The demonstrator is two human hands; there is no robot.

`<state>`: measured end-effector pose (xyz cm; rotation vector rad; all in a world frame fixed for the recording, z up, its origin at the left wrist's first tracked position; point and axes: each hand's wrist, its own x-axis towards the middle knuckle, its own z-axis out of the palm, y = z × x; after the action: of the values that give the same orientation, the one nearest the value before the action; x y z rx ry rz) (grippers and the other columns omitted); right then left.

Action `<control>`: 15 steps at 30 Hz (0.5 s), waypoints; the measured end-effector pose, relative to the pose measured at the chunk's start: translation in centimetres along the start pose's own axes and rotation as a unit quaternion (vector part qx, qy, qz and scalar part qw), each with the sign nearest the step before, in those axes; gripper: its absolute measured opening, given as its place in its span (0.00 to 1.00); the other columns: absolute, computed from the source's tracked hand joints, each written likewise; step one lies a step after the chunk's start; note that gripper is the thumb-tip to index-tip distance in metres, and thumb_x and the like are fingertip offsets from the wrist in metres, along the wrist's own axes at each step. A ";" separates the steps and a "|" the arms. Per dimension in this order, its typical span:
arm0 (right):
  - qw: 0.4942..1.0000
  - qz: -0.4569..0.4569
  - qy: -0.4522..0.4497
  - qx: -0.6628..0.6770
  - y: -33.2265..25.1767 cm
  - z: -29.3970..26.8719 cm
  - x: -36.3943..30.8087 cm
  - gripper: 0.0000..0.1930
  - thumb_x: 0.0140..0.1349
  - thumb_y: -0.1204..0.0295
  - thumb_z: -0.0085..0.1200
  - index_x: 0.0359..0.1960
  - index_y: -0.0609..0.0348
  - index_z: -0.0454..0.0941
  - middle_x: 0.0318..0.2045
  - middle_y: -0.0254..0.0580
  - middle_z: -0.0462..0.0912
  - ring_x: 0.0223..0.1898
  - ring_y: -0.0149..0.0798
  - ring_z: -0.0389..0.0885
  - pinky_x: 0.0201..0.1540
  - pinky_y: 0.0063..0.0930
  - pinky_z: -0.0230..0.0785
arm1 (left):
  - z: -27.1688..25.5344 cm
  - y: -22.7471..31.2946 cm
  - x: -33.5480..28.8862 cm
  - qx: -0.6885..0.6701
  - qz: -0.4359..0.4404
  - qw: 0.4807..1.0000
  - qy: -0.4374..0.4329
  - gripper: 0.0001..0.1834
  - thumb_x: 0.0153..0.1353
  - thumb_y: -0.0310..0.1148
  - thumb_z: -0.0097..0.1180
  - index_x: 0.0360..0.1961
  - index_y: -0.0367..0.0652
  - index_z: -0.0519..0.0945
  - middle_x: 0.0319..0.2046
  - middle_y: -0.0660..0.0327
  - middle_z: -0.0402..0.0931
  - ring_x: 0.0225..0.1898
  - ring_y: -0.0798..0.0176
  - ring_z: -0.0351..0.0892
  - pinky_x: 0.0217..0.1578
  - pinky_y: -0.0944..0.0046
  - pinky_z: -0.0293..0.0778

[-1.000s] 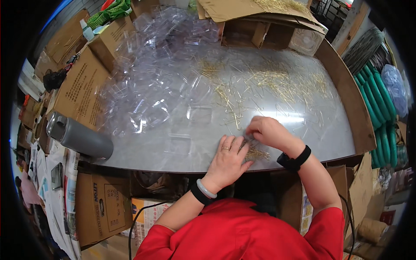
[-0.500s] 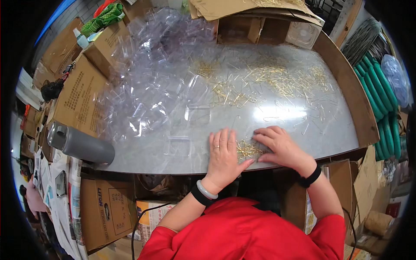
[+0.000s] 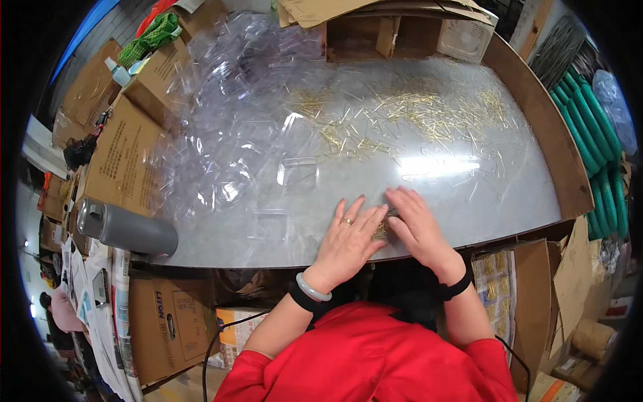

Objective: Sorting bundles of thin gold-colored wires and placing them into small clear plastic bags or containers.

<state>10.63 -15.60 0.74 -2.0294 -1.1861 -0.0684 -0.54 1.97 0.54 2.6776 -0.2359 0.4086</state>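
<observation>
Gold pins (image 3: 381, 230) lie in a small bunch at the near edge of the table (image 3: 469, 201), pressed between the two hands; the left hand (image 3: 347, 242) rests flat with fingers spread, a ring on one finger and a pale bangle at the wrist, its thumb side touching the bunch; the right hand (image 3: 416, 226) lies flat too, fingers curled lightly over the pins, so neither hand closes on anything, both only cover and press; more loose gold pins (image 3: 429, 117) are scattered across the far half of the table, well apart from the hands; clear plastic trays (image 3: 221, 114) are heaped over the left and far side, and whether any holds pins cannot be told; one small clear tray (image 3: 297, 172) lies apart, nearer the hands; a grey cylindrical flask (image 3: 127, 231) lies on its side at the table's left corner; cardboard boxes (image 3: 120, 154) crowd the left side; a brown board wall (image 3: 536, 127) rims the right edge; green hoses (image 3: 603, 154) hang beyond it.
</observation>
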 end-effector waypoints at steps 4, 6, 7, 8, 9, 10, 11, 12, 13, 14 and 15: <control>0.997 -0.017 -0.063 -0.030 -0.8 -0.9 -0.5 0.34 0.60 0.59 0.64 0.64 0.65 0.69 0.63 0.54 0.73 0.67 0.59 0.66 0.69 0.48 0.60 | 0.4 -0.3 -0.1 -0.005 0.003 1.000 0.028 0.32 0.66 0.40 0.58 0.68 0.39 0.67 0.61 0.50 0.70 0.68 0.44 0.63 0.70 0.39 0.54; 0.997 -0.018 -0.061 -0.040 -1.6 -1.1 -1.0 0.39 0.56 0.55 0.67 0.64 0.66 0.68 0.62 0.54 0.73 0.66 0.59 0.66 0.69 0.48 0.61 | 0.8 -0.1 -0.1 -0.039 -0.027 0.997 0.058 0.30 0.68 0.39 0.57 0.68 0.39 0.66 0.61 0.47 0.69 0.67 0.42 0.64 0.69 0.40 0.56; 0.997 -0.019 -0.060 -0.050 -2.2 -0.9 -1.2 0.40 0.54 0.55 0.68 0.63 0.67 0.68 0.62 0.54 0.73 0.66 0.58 0.67 0.69 0.47 0.61 | 0.9 0.0 -0.2 -0.056 -0.044 0.995 0.073 0.30 0.69 0.38 0.56 0.68 0.38 0.66 0.62 0.46 0.69 0.66 0.42 0.65 0.69 0.41 0.58; 0.996 -0.021 -0.058 -0.060 -2.6 -0.6 -1.3 0.41 0.52 0.54 0.70 0.63 0.67 0.68 0.62 0.54 0.73 0.66 0.58 0.67 0.69 0.47 0.62 | 1.0 0.0 -0.2 -0.077 -0.058 0.991 0.092 0.29 0.69 0.38 0.55 0.68 0.38 0.66 0.62 0.45 0.68 0.65 0.41 0.66 0.68 0.42 0.59; 0.996 -0.010 -0.050 -0.072 -2.7 -0.1 -1.4 0.41 0.51 0.57 0.71 0.63 0.66 0.68 0.61 0.52 0.73 0.66 0.57 0.67 0.68 0.46 0.62 | 1.1 0.0 -0.1 -0.098 -0.072 0.986 0.110 0.28 0.69 0.37 0.55 0.67 0.38 0.66 0.62 0.44 0.68 0.65 0.40 0.66 0.68 0.43 0.60; 0.997 -0.005 -0.052 -0.056 -2.6 0.0 -1.5 0.41 0.50 0.58 0.71 0.64 0.65 0.68 0.62 0.52 0.73 0.66 0.57 0.67 0.68 0.45 0.62 | 1.1 0.0 -0.1 -0.119 -0.085 0.981 0.129 0.28 0.70 0.37 0.55 0.67 0.37 0.67 0.62 0.43 0.68 0.64 0.40 0.67 0.67 0.44 0.61; 0.998 0.000 -0.055 -0.041 -2.3 0.1 -1.5 0.41 0.50 0.59 0.72 0.64 0.64 0.68 0.63 0.52 0.72 0.67 0.57 0.66 0.68 0.45 0.62 | 0.9 -0.1 -0.3 -0.150 -0.108 0.971 0.149 0.27 0.69 0.37 0.55 0.66 0.36 0.68 0.61 0.43 0.68 0.63 0.40 0.68 0.66 0.45 0.62; 0.998 0.002 -0.056 -0.025 -2.0 0.0 -1.4 0.42 0.49 0.60 0.72 0.65 0.63 0.68 0.63 0.51 0.72 0.67 0.57 0.66 0.68 0.45 0.62 | 0.6 -0.3 -0.5 -0.180 -0.130 0.960 0.170 0.27 0.69 0.37 0.56 0.64 0.36 0.69 0.60 0.44 0.69 0.61 0.40 0.69 0.64 0.46 0.64; 0.997 0.002 -0.074 0.006 -1.6 -0.5 -1.2 0.42 0.49 0.61 0.72 0.66 0.62 0.67 0.64 0.51 0.72 0.68 0.57 0.64 0.69 0.46 0.60 | 0.2 -0.6 -0.8 -0.210 -0.152 0.947 0.191 0.26 0.69 0.37 0.57 0.63 0.35 0.70 0.59 0.44 0.70 0.60 0.40 0.70 0.63 0.47 0.65; 0.995 0.002 -0.092 0.037 -1.0 -1.3 -0.8 0.43 0.49 0.62 0.73 0.67 0.61 0.66 0.65 0.51 0.71 0.70 0.57 0.63 0.71 0.47 0.58 | -0.5 -0.7 -1.4 -0.178 -0.156 0.956 0.173 0.26 0.67 0.38 0.58 0.61 0.35 0.72 0.57 0.45 0.71 0.58 0.40 0.71 0.60 0.48 0.67; 0.992 0.003 -0.110 0.066 -0.5 -2.1 -0.5 0.44 0.49 0.62 0.73 0.68 0.60 0.66 0.66 0.50 0.70 0.71 0.58 0.62 0.72 0.48 0.56 | -1.6 -0.4 -2.3 -0.149 -0.159 0.964 0.155 0.25 0.66 0.38 0.60 0.59 0.35 0.73 0.55 0.46 0.71 0.56 0.41 0.72 0.57 0.48 0.69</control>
<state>10.58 -17.16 2.27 -1.9616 -1.2839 0.2376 -2.98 3.29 1.03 2.2646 0.2087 0.6242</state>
